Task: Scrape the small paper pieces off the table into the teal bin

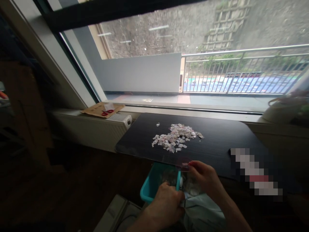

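R hand (206, 174), lower mid frame: fingers pinched tight on small pink bit (185, 164) by surface (222, 132) edge. L hand (169, 198) curled by teal bin (144, 190); can't tell grip. Paper bits (180, 133) piled mid frame. Prob. pick-up step; next needs steady pinch.

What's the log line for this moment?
left hand: at teal bin, grip unclear | right hand: pinching small pinkish item by black table | on table: loose pale scraps
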The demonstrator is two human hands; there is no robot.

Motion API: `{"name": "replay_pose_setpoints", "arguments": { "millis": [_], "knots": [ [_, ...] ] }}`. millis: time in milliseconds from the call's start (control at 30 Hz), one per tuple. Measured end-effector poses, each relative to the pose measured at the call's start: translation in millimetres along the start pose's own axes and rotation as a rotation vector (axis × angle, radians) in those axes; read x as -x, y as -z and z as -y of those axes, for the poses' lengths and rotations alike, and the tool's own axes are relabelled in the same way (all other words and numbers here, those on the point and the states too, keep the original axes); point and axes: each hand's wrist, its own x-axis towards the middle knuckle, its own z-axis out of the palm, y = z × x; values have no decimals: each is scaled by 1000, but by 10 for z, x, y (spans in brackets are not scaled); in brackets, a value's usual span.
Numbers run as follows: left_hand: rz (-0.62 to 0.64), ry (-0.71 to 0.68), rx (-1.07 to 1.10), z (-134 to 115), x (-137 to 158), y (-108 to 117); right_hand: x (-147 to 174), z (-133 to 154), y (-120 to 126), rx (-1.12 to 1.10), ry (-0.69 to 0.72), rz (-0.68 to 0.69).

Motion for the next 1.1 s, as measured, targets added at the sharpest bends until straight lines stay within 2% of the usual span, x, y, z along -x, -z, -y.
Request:
{"name": "replay_pose_setpoints", "arguments": {
  "millis": [100, 233, 400, 633, 867, 1100],
  "knots": [
    [-21, 24, -18, 14, 87, -54, -165, -31, 128, -4, 15, -81],
    [-48, 49, -22, 0, 251, -208, -406, -225, 330, 33, 11, -222],
    [-67, 77, -39, -23, 393, -353, -485, -476, 315, 103, -3, -277],
    [-57, 146, -83, 92, 223, -364, -484, -541, 281, 151, -19, -214],
    [-23, 160, -89, 170, 165, -500, -494, -532, 289, 115, 39, -277],
    [48, 118, -131, 65, -104, -601, -477, -489, 276, 34, 64, -316]
  ]
}}
